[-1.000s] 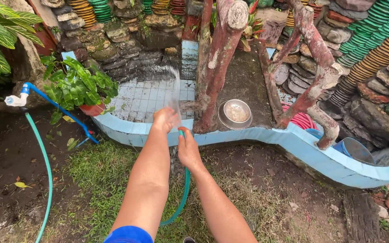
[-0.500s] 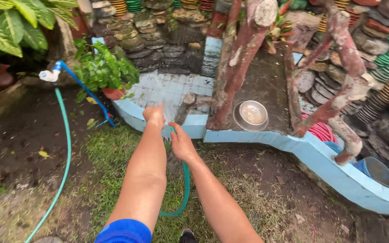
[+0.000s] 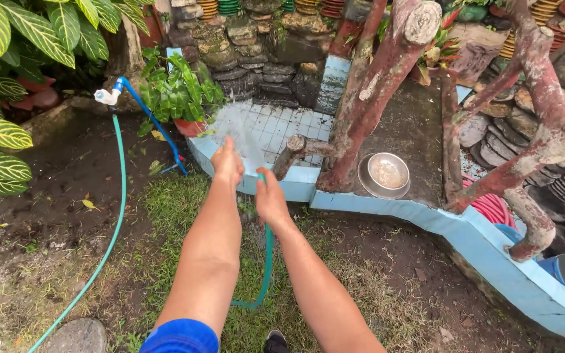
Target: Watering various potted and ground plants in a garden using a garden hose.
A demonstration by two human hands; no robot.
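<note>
Between both hands (image 3: 250,180), thin green hose (image 3: 266,261), spraying water.

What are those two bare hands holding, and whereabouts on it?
The thin green garden hose, gripped near its spraying end: right hand behind, left hand at the tip.

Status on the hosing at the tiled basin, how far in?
Done: the green hose is on the tap and water is flowing. In hand: the left hand and right hand hold the hose end and spray onto the tiled basin. Left: the tiles look wet near the spray, and how clean they are cannot be told. The metal bowl on the dark slab sits outside the spray.
</note>
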